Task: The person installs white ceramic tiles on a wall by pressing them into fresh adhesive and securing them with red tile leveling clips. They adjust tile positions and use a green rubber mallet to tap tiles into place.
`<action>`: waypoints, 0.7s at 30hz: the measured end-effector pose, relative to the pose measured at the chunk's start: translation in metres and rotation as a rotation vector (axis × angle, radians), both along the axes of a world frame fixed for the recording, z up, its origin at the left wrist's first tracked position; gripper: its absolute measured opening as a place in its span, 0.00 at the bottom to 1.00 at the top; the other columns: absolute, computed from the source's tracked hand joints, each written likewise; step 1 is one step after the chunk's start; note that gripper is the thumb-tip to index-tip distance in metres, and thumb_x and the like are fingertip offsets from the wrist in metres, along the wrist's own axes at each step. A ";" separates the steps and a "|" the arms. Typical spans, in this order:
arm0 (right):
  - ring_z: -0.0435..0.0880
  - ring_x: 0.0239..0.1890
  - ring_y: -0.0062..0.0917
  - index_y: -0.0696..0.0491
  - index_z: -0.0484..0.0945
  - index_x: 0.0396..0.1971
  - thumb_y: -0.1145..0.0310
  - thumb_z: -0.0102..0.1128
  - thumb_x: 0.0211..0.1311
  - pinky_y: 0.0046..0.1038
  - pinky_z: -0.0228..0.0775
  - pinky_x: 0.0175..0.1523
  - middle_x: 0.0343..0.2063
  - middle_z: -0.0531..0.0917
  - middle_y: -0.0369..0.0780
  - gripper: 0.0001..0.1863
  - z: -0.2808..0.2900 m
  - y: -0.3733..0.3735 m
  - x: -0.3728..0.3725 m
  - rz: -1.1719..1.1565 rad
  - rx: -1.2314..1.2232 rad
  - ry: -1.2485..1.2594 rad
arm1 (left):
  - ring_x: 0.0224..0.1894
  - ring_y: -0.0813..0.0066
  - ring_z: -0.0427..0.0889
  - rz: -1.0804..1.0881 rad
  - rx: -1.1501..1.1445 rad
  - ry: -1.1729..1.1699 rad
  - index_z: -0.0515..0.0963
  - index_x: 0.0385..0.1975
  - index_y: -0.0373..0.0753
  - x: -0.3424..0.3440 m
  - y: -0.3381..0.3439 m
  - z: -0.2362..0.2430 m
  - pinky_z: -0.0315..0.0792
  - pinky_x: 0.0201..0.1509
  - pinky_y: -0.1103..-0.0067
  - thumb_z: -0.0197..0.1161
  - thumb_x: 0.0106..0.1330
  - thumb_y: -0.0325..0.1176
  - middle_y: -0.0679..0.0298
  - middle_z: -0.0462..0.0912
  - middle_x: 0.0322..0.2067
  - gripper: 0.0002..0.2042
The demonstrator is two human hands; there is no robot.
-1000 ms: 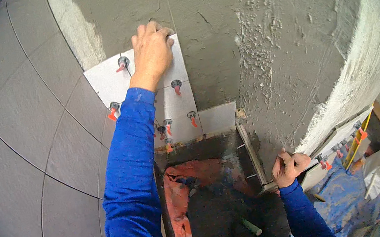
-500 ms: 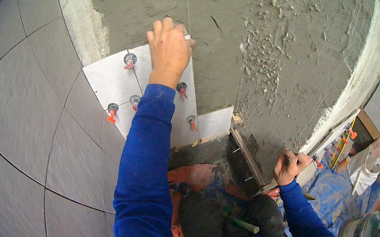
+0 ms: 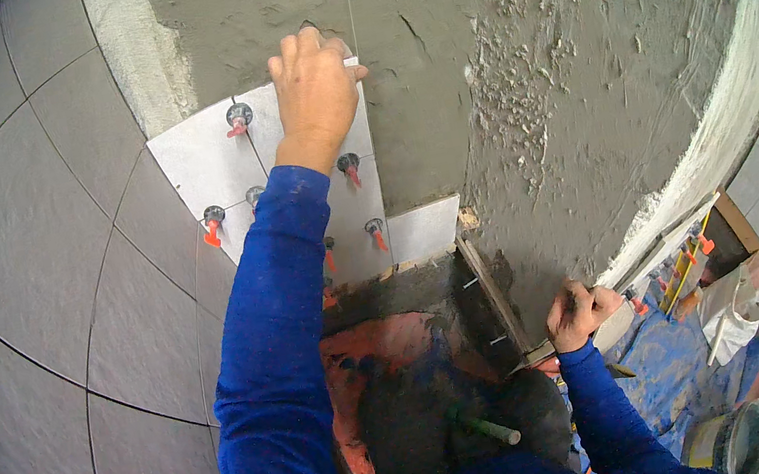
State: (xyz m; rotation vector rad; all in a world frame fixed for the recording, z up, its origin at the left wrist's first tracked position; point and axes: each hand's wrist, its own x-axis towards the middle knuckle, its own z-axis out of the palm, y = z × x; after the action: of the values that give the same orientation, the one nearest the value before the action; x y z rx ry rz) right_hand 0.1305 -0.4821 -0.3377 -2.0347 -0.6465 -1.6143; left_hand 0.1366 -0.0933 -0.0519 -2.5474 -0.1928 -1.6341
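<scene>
My left hand (image 3: 313, 91) reaches up to the top right tile of a block of white tiles (image 3: 203, 156) on the wall. Its fingers curl over that tile's upper edge, with the thumb at the right side. A dark tip shows above the fingers; what it is I cannot tell. Leveling clips with red caps (image 3: 238, 120) sit at the tile joints. My right hand (image 3: 580, 313) is closed, low at the right beside a strip of light tiles; what it grips is hidden. A lower white tile (image 3: 426, 230) is at the block's lower right.
Wet grey mortar (image 3: 564, 72) covers the wall, and a thin vertical line runs down it. Large grey tiles (image 3: 18, 260) cover the left wall. Below lie a wooden strip (image 3: 496, 303), a green handle (image 3: 486, 428), blue sheeting (image 3: 660, 360), a white bag (image 3: 732, 307) and a bucket (image 3: 740, 437).
The view has shifted slightly, so the tiles sit a little further left and higher. My left hand stays at the same tile corner, and my right hand stays by the lower strip.
</scene>
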 end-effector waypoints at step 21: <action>0.66 0.36 0.35 0.48 0.83 0.38 0.71 0.70 0.52 0.35 0.55 0.42 0.31 0.66 0.39 0.12 0.015 0.002 0.000 0.083 -0.002 -0.053 | 0.53 0.47 0.77 0.293 -0.118 -0.108 0.84 0.44 0.37 -0.131 0.085 -0.006 0.71 0.60 0.61 0.61 0.68 0.30 0.51 0.82 0.48 0.09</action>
State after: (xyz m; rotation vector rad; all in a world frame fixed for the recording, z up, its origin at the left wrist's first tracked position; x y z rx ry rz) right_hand 0.1301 -0.4799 -0.3230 -1.9459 -0.7416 -1.6244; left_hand 0.0060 -0.0084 -0.0580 -2.3695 -0.6570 -1.6876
